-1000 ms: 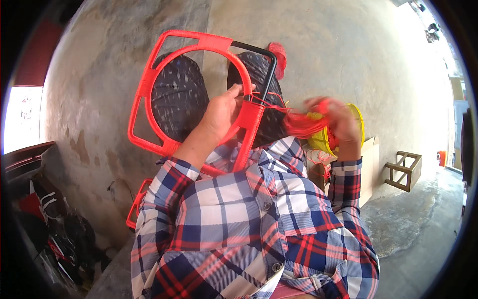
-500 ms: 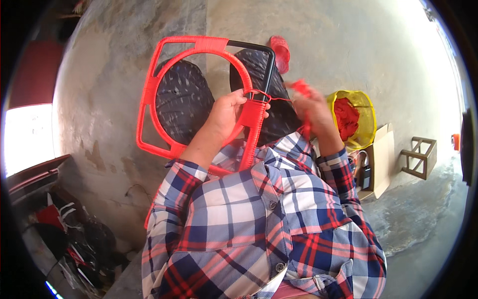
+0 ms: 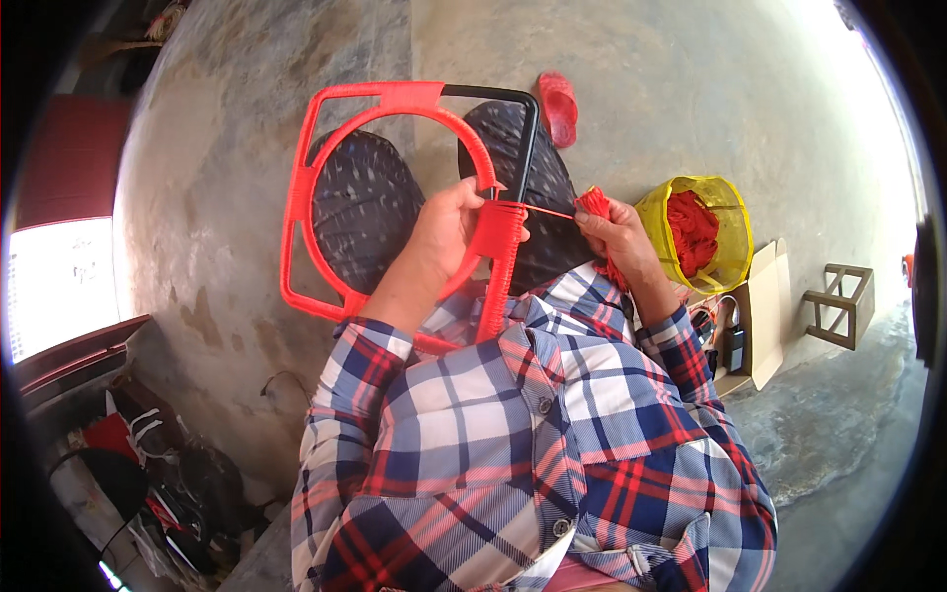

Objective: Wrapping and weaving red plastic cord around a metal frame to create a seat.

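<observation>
Across my lap lies a squarish frame (image 3: 293, 202) with a round ring inside it, mostly wrapped in red cord. Its upper right corner is a bare black bar (image 3: 530, 148). My left hand (image 3: 446, 229) is closed round the frame where the ring meets the right side, at the end of the wrapping. To its right, my right hand (image 3: 619, 237) pinches a bundle of red cord (image 3: 593, 202), part of which hangs below the fingers. A single red strand (image 3: 548, 210) runs taut from the wrapped edge to that hand.
Right of my knees stands a yellow basket (image 3: 745, 234) with red material inside. Beside it are an open cardboard box (image 3: 768, 316) and a small wooden stool (image 3: 838, 306). A red clog (image 3: 558, 109) lies ahead on the floor. Assorted clutter (image 3: 168, 483) fills the lower left.
The loose loop of cord round the black bar has been drawn tight into a straight strand. My right hand has come down slightly with the bundle; my left hand keeps its hold.
</observation>
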Demonstrator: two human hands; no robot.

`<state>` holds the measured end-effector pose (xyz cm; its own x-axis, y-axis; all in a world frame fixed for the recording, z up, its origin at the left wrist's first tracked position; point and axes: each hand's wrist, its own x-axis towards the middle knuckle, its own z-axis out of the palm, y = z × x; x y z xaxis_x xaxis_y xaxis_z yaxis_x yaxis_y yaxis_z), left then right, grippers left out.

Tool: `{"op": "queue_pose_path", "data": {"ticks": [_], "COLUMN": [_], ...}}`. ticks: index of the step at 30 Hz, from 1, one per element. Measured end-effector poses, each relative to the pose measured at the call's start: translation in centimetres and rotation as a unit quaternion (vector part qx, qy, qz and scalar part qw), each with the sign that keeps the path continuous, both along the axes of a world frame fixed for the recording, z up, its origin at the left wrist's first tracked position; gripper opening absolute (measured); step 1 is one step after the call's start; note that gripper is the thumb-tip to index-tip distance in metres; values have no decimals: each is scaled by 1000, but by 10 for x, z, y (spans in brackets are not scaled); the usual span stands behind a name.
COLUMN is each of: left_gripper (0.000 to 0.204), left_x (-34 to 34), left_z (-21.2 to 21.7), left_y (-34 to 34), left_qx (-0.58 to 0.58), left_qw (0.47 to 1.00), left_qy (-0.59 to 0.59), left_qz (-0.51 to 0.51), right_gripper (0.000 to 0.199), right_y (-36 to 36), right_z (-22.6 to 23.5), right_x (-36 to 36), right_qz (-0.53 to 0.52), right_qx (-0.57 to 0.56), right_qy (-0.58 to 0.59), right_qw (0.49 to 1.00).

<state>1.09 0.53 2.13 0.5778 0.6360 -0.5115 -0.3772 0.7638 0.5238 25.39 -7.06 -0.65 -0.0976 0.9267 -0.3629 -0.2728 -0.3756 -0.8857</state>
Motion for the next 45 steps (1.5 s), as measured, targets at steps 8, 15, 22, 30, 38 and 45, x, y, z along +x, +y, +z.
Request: {"op": "queue_pose_path", "data": {"ticks": [8,15,22,30,38,45], "left_gripper": [37,28,31,30,24,20], "left_x": [1,11,-5,6,0,1], "left_z": [-10,-13,-27,-8,-19,-16], "left_y": [0,-4,-1,-4,-3,-5], "left_qx": [1,248,106,-11,-2,-17], "left_qw": [999,935,964,997,998,997], "left_qy": [40,174,225,79,60,-5], "left_qz": [28,185,90,-7,9,71], "right_gripper": [32,30,25,24,8,23], "right_y": [58,81,65,54,38,-1], "right_z": [23,51,8,0,0,56], "right_x": [19,-73,-24,-52,-12,58], "right_qz": [-36,105,-50,77,-20,-11], "right_qx": [97,480,370,413,255,192], "right_qy": [-255,-492,-489,-460,-213,375], "right_qw": [961,719,788,782,943,907]}}
